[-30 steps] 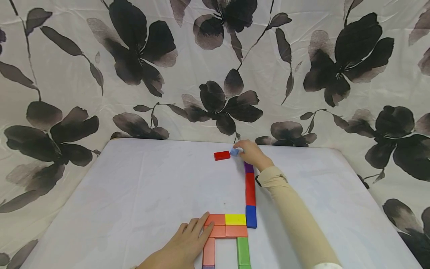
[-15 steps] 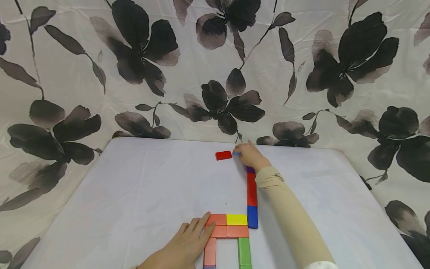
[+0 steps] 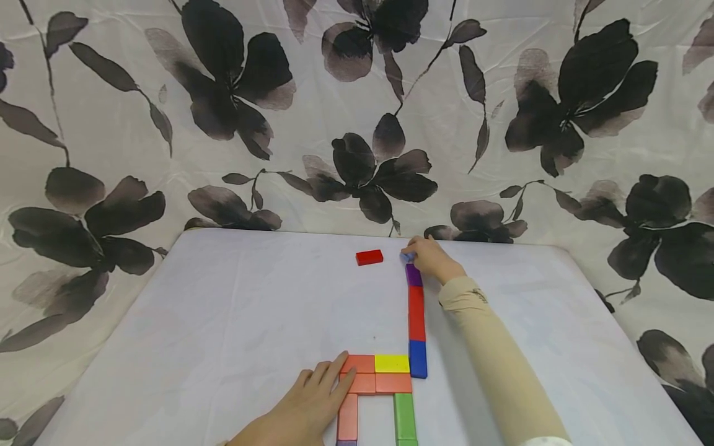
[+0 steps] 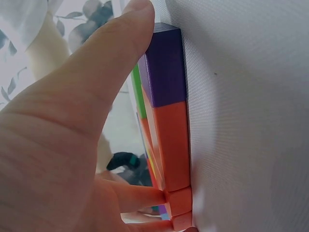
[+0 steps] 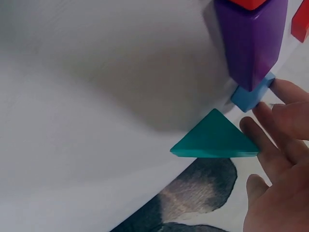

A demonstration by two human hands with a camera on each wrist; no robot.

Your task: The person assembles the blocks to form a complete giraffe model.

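My right hand (image 3: 433,258) is at the far end of a line of blocks and pinches a small light blue block (image 5: 251,94). That block sits at the end of the purple block (image 5: 253,41), its corner close against it. A teal triangular block (image 5: 217,137) shows beside the right fingers in the right wrist view; the hand hides it in the head view. My left hand (image 3: 298,399) rests with extended fingers along the left side of the orange blocks (image 3: 361,383). In the left wrist view its thumb lies by a dark purple block (image 4: 166,67).
A red block (image 3: 369,257) lies alone to the left of the right hand. Red (image 3: 416,313) and blue (image 3: 418,359) blocks run down the line to a yellow block (image 3: 392,363) and a green block (image 3: 404,416). Beyond the white table (image 3: 251,297) hangs a floral cloth (image 3: 357,93).
My right hand has shifted right with the light blue block, from next to the loose red block to the end of the purple block. The left hand has stayed in place.
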